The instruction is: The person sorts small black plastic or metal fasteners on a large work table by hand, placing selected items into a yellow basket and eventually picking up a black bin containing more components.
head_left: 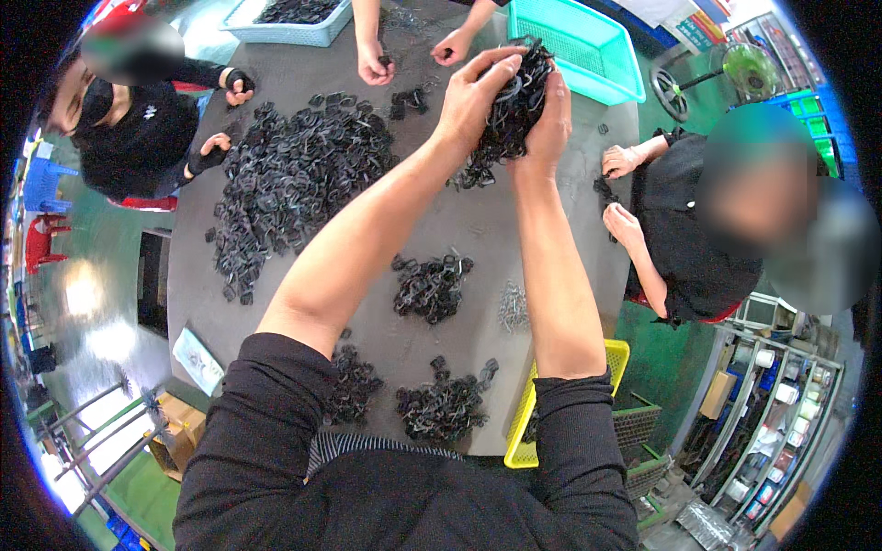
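Both my arms stretch far across the grey table (491,354). My left hand (471,103) and my right hand (549,124) are cupped around a big clump of small black looped parts (516,110), some with pale glints. A few black parts (476,173) show just below the clump; whether they hang from it or lie on the table I cannot tell. Beyond my right hand is a turquoise plastic basket (602,78). To the left of my left forearm spreads a large heap of the same black parts (299,174). A smaller pile (434,286) lies between my forearms.
Two more piles (443,402) (354,384) lie near me, with small silvery pieces (513,308) by my right forearm. A yellow basket (620,363) is under my right arm. Co-workers' hands (625,188) (216,147) (375,66) surround the table. A blue tray (292,29) stands far left.
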`<state>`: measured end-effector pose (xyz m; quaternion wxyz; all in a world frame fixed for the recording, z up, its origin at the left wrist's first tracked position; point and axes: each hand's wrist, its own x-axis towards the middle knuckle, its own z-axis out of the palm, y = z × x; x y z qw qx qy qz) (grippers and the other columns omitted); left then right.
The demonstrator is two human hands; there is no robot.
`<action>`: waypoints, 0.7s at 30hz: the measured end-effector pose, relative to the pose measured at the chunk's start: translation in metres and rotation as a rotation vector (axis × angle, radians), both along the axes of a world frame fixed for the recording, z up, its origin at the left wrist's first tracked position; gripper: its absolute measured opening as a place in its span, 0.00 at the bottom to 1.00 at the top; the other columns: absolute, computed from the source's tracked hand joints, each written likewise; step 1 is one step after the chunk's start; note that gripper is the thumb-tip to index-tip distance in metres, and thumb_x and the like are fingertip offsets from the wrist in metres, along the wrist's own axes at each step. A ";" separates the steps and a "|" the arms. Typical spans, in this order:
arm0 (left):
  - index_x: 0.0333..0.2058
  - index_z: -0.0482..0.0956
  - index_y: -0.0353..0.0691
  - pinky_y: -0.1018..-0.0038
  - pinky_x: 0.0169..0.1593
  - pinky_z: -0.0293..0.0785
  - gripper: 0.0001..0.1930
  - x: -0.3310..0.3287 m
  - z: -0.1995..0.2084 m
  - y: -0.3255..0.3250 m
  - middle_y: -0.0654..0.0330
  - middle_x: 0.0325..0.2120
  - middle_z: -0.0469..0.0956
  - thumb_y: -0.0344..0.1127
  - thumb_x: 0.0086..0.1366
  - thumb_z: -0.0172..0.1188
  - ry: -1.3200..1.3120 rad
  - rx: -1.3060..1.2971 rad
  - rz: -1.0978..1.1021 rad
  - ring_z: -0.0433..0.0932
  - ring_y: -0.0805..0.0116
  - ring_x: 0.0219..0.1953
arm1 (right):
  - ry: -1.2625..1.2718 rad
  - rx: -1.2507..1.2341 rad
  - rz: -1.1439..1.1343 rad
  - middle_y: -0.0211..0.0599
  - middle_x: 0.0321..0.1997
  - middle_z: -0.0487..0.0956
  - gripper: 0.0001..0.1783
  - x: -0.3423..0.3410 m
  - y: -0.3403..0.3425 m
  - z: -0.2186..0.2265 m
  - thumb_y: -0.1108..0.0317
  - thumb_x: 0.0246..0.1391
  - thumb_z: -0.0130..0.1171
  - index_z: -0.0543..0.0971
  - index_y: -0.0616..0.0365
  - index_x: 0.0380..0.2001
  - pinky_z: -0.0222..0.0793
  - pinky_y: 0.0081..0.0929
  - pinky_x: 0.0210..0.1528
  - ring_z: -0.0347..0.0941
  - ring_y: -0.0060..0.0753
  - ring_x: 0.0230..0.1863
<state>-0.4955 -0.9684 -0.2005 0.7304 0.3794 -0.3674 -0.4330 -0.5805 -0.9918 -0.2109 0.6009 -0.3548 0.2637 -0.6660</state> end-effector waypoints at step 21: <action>0.49 0.74 0.41 0.71 0.56 0.64 0.20 -0.003 -0.247 -0.099 0.51 0.50 0.73 0.46 0.67 0.42 -0.737 0.377 0.070 0.71 0.59 0.53 | 0.772 0.198 -0.100 0.39 0.47 0.78 0.17 -0.025 -0.099 -0.232 0.60 0.56 0.54 0.77 0.57 0.46 0.64 0.29 0.53 0.72 0.34 0.49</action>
